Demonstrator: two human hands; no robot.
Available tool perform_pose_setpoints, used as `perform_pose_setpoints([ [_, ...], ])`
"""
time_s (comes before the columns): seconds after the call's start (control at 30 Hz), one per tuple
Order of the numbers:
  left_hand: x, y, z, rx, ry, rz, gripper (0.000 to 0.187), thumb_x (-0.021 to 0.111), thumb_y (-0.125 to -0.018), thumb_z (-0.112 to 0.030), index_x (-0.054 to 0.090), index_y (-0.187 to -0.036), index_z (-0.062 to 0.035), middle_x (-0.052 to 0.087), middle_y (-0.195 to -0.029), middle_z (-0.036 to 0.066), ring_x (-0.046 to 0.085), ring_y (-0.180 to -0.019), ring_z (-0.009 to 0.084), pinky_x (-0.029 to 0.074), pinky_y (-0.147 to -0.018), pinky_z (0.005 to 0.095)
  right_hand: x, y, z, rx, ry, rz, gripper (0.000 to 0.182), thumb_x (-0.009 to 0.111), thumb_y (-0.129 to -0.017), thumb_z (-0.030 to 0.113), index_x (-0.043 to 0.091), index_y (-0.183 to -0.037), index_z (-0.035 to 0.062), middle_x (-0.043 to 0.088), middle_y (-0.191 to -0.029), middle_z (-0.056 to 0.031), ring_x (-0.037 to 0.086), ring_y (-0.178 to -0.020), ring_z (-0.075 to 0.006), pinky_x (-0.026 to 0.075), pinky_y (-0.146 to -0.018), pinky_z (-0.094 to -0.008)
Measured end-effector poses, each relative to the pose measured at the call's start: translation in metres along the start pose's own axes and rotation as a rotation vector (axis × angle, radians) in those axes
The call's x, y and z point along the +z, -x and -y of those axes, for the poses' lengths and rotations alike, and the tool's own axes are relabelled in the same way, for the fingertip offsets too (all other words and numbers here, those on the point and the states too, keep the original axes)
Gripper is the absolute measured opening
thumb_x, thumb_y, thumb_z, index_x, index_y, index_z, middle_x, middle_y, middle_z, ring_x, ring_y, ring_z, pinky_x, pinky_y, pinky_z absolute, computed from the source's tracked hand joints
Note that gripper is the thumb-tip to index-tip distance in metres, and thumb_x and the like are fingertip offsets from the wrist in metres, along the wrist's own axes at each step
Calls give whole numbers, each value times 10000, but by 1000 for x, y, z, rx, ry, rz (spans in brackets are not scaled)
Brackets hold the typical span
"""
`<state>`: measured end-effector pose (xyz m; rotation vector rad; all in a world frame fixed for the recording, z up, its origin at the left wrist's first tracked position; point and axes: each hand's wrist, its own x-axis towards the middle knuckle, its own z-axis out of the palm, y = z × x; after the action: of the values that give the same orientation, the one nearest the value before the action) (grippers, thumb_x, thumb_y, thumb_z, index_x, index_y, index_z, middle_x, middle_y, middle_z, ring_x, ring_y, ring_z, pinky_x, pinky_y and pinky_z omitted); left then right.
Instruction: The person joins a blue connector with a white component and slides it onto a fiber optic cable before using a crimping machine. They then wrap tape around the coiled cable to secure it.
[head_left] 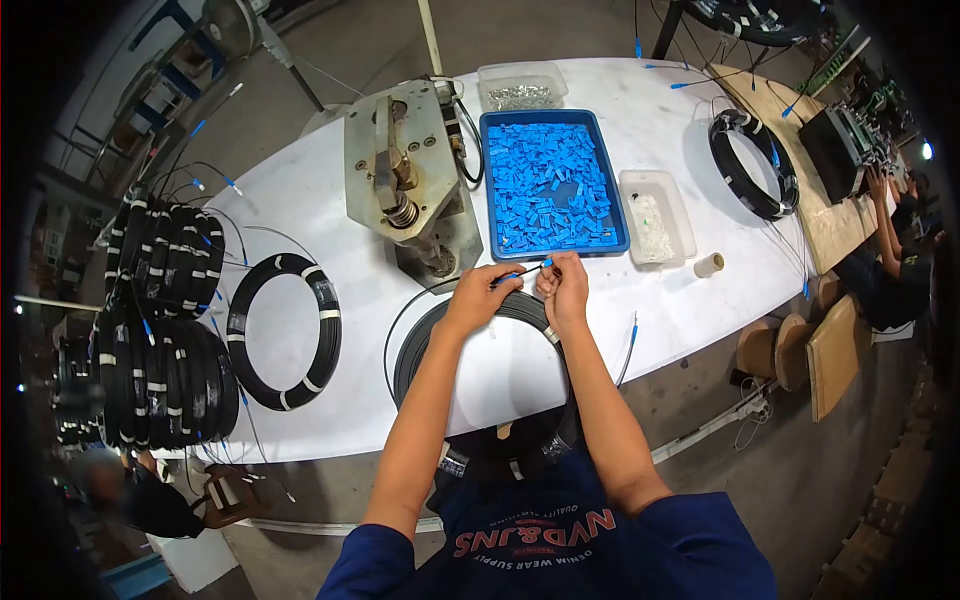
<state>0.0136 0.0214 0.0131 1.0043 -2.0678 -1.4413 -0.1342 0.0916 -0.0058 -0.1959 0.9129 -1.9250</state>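
Both of my hands meet over a coil of black cable (412, 352) at the table's near edge. My left hand (484, 297) pinches the cable's free end, with a bit of blue showing at its fingertips. Between the hands runs a short black stretch of cable. My right hand (566, 290) has its fingers closed on a small blue connector (547, 263) at the tip of that cable. Just beyond the hands, a dark blue tray (487, 190) holds a heap of small blue plastic parts (550, 175).
A metal press (405, 165) stands left of the tray. Clear bins (655, 215) (520, 75) sit beside and behind it, near a small roll (709, 265). Other cable coils lie left (240, 335) and right (730, 165). Coils are stacked at far left; a person's arm (885, 225) shows far right.
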Motion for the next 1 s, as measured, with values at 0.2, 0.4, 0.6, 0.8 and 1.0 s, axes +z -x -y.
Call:
perform_pose_setpoints([
  [0.2,-6,31,5,21,54,-96,195,704,-887,-120,720,-1037,4,740,-907,93,663,-813,144,506,-763,283,0,10,-7,206,54,126,78,510,-939,110,467,-880,81,459,-656,-35,397,-511,-107,297,-456,-245],
  [0.4,-11,46,4,13,131,-137,191,723,-878,-132,739,-1024,-12,727,-907,79,634,-814,134,484,-773,274,3,14,-13,159,192,253,53,507,-950,109,502,-927,61,523,-688,-50,464,-541,-122,353,-494,-243],
  [0.6,-13,47,3,19,128,-144,214,754,-853,-141,751,-1035,-29,691,-905,39,588,-849,109,454,-801,264,-1,22,-12,122,270,267,94,534,-978,147,504,-956,61,579,-726,-53,536,-601,-116,402,-539,-234],
  [0.8,-16,43,10,-30,263,-91,246,755,-841,-100,730,-1064,2,708,-959,34,583,-875,94,462,-809,249,-1,21,-13,107,198,189,109,567,-979,151,510,-966,59,587,-730,-50,541,-609,-103,410,-550,-224],
  [1.0,-10,48,1,23,241,-186,207,736,-864,-95,749,-1052,-9,721,-936,59,613,-800,98,473,-752,237,0,18,-14,95,267,216,118,580,-969,135,558,-921,29,585,-738,-36,535,-617,-92,419,-566,-220],
])
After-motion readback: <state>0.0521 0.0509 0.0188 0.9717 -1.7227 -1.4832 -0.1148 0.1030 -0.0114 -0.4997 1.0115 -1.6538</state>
